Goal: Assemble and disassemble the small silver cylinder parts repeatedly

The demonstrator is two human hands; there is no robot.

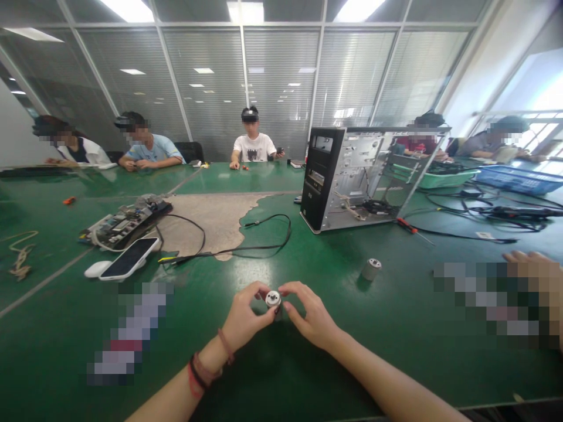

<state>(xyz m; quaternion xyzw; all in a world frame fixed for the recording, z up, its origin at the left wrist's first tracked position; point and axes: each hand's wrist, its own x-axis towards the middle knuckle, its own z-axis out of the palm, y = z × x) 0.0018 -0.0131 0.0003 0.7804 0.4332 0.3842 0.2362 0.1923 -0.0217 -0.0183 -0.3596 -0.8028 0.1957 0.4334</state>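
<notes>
A small silver cylindrical motor [273, 299] stands upright at the front middle of the green table, its round end with dark holes facing up. My left hand [248, 310] pinches it from the left, thumb on its near side and index finger behind. On the other side, my right hand [310, 313] is curved around the motor with thumb and index finger apart. Its index fingertip is close to the motor's upper rim; whether it touches I cannot tell. A second similar motor [372, 269] stands upright farther right.
An open computer case [325, 181] stands behind. At left lie a phone [131, 258], a circuit assembly [127, 221] and a black cable [264, 249]. A screwdriver [408, 226] lies beside the case; baskets [519, 179] sit far right. Another person's hand [534, 275] rests at right; several people sit around.
</notes>
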